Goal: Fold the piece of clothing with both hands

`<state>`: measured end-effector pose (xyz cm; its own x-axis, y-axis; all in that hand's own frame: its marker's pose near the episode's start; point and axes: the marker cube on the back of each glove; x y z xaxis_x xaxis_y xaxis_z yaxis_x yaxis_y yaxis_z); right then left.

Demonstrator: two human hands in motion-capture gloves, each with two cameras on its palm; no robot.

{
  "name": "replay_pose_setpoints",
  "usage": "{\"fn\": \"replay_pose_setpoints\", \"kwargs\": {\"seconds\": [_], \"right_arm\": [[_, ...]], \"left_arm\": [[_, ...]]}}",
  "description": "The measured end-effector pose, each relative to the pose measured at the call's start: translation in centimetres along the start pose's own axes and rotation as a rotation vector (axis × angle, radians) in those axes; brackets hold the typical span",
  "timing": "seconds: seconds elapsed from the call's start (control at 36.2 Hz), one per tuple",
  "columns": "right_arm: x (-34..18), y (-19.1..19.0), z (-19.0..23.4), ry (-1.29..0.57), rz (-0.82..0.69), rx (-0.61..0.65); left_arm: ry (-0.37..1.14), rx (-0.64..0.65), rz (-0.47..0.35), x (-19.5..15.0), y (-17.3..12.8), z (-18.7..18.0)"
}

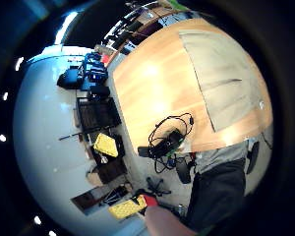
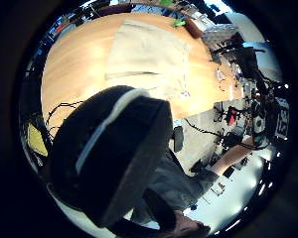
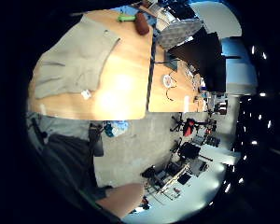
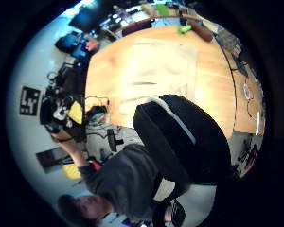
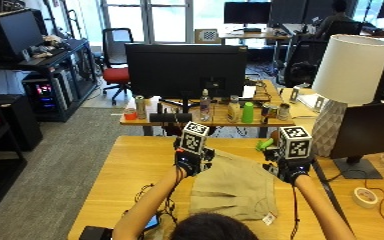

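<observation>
Garment (image 5: 235, 190) lies flat on table (image 5: 129, 170), lower centre; my left hand (image 5: 191, 161) and right hand (image 5: 290, 169) raised above it; grip state indiscernible.

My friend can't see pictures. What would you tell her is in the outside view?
A person's two black-gloved hands, left hand and right hand, are raised above a beige piece of clothing lying on a wooden table. Behind the table stand a dark monitor and a white lamp.

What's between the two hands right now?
In the outside view, the beige garment lies flat on the wooden table, spanning the stretch between the left hand and the right hand.
</observation>
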<state>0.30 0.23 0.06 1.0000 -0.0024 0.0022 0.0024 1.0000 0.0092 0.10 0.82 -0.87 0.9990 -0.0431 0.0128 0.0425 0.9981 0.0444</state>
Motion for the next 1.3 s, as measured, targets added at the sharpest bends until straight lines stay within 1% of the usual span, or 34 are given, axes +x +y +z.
{"fn": "replay_pose_setpoints", "kwargs": {"seconds": [0.36,0.47,0.55,0.63,0.75,0.88,0.97,1.1,1.21,1.24,1.3], "right_arm": [[0.2,0.3,0.1,0.014,0.005,-0.013],[0.4,-0.1,1.0,0.008,-0.001,-0.033],[0.5,-0.3,2.0,0.012,-0.008,-0.065],[0.6,-0.9,3.8,0.012,-0.017,-0.104],[0.6,-1.9,6.6,0.011,-0.037,-0.152],[0.4,-3.7,12.2,0.023,-0.072,-0.242],[0.4,-4.5,15.6,0.019,-0.093,-0.288],[0.8,-6.1,20.4,0.021,-0.069,-0.323],[1.0,-6.3,22.5,0.008,-0.064,-0.358],[1.2,-6.5,23.1,0.007,-0.058,-0.362],[1.5,-6.8,24.4,0.004,-0.046,-0.375]], "left_arm": [[0.012,0.002,-0.005,-0.4,0.0,0.7],[0.027,-0.008,0.012,-0.4,-0.2,1.7],[0.044,-0.034,0.044,-0.2,-0.4,2.9],[0.063,-0.061,0.084,0.2,-0.5,4.4],[0.08,-0.08,0.118,1.0,-0.7,6.8],[0.115,-0.144,0.198,3.1,-1.4,11.9],[0.134,-0.182,0.223,4.1,-2.0,15.0],[0.164,-0.223,0.233,5.3,-3.2,19.6],[0.174,-0.263,0.228,5.9,-3.2,21.8],[0.172,-0.275,0.218,6.1,-3.1,22.2],[0.151,-0.3,0.161,6.6,-2.4,22.6]]}}
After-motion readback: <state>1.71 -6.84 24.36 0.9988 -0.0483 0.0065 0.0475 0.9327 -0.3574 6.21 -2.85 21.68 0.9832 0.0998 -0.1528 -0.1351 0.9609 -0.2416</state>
